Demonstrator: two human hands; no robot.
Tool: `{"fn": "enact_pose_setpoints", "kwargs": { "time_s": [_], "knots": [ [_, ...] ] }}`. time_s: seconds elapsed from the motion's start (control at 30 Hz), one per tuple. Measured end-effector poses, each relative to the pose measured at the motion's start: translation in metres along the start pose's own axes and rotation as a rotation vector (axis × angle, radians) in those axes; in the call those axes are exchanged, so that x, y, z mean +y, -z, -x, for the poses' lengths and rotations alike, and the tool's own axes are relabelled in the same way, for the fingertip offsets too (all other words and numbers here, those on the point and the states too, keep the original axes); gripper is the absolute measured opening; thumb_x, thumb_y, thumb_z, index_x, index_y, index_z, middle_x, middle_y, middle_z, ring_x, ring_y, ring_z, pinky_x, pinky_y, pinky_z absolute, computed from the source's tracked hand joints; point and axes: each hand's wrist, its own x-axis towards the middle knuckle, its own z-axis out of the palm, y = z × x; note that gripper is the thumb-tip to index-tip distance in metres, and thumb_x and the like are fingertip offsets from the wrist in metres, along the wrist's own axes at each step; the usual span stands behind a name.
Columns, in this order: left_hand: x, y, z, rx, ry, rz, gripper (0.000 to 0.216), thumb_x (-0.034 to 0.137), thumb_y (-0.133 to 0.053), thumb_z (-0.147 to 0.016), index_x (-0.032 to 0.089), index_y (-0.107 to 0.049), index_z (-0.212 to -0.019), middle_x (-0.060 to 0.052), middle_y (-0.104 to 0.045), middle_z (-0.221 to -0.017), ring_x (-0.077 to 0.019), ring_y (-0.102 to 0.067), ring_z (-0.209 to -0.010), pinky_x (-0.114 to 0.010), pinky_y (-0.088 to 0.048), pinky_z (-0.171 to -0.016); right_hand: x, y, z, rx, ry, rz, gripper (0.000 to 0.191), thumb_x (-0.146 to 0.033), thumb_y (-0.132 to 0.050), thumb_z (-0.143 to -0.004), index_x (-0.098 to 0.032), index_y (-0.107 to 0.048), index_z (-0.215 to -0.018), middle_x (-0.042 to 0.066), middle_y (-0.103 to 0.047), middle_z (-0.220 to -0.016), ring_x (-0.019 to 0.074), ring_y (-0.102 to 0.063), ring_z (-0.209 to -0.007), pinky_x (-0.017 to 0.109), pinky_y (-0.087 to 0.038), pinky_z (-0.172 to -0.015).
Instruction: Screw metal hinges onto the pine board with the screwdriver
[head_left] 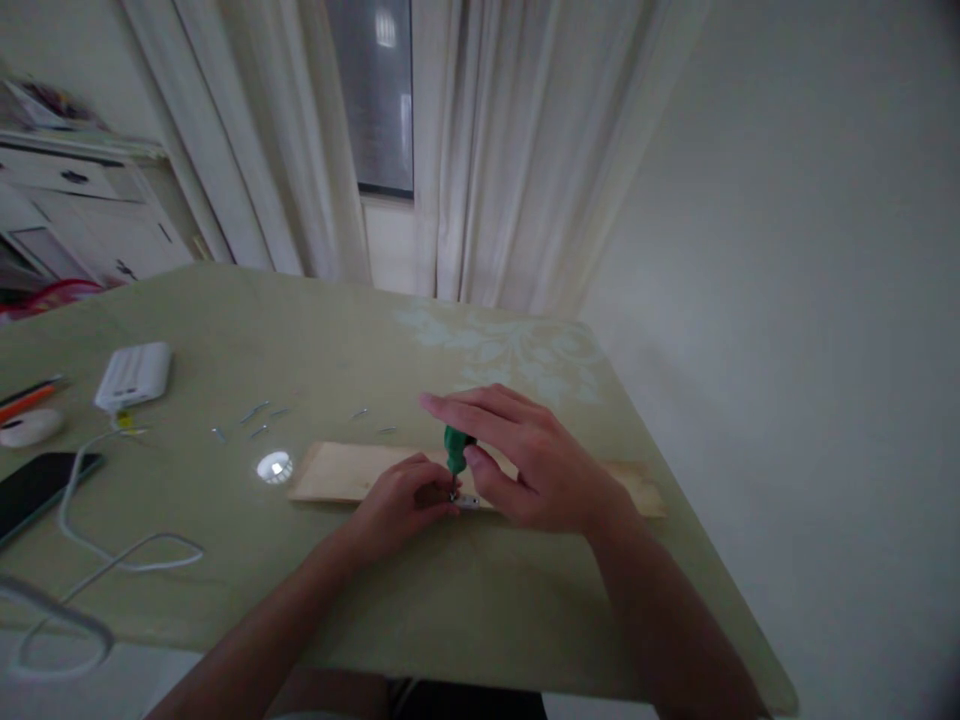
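A pale wooden board (345, 470) lies flat across the table near its front edge. On the board's near edge is a small metal plate (470, 502) with holes. A screwdriver with a green handle (455, 447) stands upright over the plate's left end. My right hand (536, 460) is closed about the handle, thumb at its side and fingers across its top. The thumb and fingers of my left hand (409, 497) pinch together close by the screwdriver's tip; what they hold there is too small to make out.
Several loose screws (259, 431) are scattered beyond the board on the green table (225, 340). To the left are a white power bank (135, 374), a white cable (105, 550), a dark phone (45, 485) and an orange pen (28, 402). A wall rises along the right side.
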Motion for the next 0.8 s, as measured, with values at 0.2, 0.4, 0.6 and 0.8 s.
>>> {"fn": "enact_pose_setpoints", "kwargs": {
  "time_s": [0.2,0.4,0.6,0.8],
  "knots": [
    [0.000,0.000,-0.002,0.003,0.003,0.016,0.015,0.034,-0.079,-0.090,0.023,-0.077,-0.100,-0.004,-0.073,-0.095,-0.0200,-0.068,-0.087,-0.030,-0.053,-0.080,-0.009,0.004,0.004,-0.021,-0.065,0.227,0.025,-0.035,-0.058,-0.107,-0.021,-0.071,-0.122,0.007,-0.070,-0.102,0.0208,-0.063,-0.097,0.033,-0.049,-0.085],
    [-0.001,0.001,-0.003,-0.019,-0.007,0.058,0.018,0.031,-0.080,-0.087,0.022,-0.078,-0.103,-0.005,-0.073,-0.095,-0.0210,-0.069,-0.088,-0.031,-0.055,-0.082,-0.024,0.013,-0.018,-0.246,-0.135,0.650,0.036,-0.050,-0.055,-0.106,-0.017,-0.068,-0.106,0.011,-0.072,-0.101,0.0246,-0.064,-0.091,0.034,-0.040,-0.068],
    [-0.008,-0.003,-0.005,-0.030,-0.020,0.100,0.018,0.030,-0.079,-0.086,0.022,-0.077,-0.102,-0.005,-0.072,-0.099,-0.0200,-0.070,-0.087,-0.032,-0.056,-0.084,-0.038,0.033,-0.054,-0.611,-0.159,0.743,0.032,-0.045,-0.062,-0.102,-0.016,-0.070,-0.113,0.013,-0.078,-0.097,0.0252,-0.071,-0.082,0.032,-0.038,-0.064],
    [-0.009,-0.003,-0.007,-0.010,-0.086,-0.009,0.014,0.032,-0.078,-0.087,0.022,-0.077,-0.096,-0.004,-0.072,-0.094,-0.0203,-0.067,-0.087,-0.030,-0.052,-0.082,-0.042,0.019,-0.075,-0.646,-0.229,0.889,0.060,-0.068,-0.046,-0.104,-0.016,-0.076,-0.098,0.016,-0.079,-0.090,0.0309,-0.075,-0.083,0.033,-0.039,-0.061]
  ]
}}
